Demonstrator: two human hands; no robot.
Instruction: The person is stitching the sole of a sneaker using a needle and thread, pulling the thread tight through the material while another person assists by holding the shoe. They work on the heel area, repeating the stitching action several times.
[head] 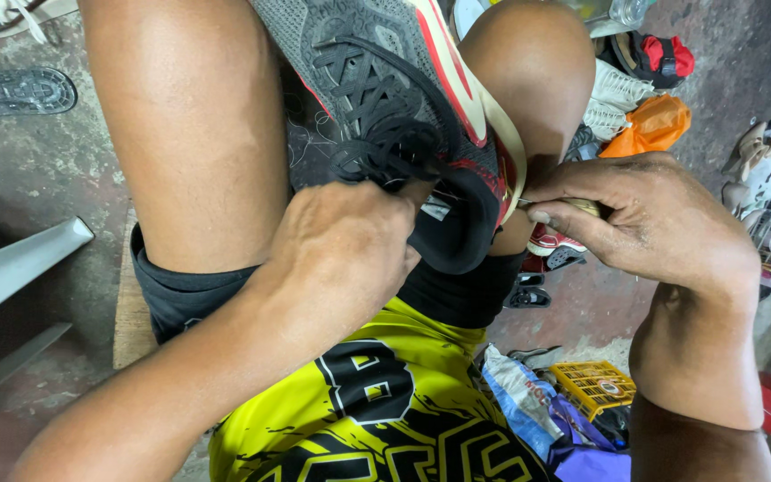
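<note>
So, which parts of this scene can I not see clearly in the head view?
- Left hand: its fingertips are hidden inside the grey sneaker.
- Sneaker toe: cut off by the top edge.
- Tool in the right hand: only a yellowish end shows; the fingers cover the rest.
- Thread or needle at the sole edge: too thin to tell.
- Yellow crate: contents hidden by the right forearm.
</note>
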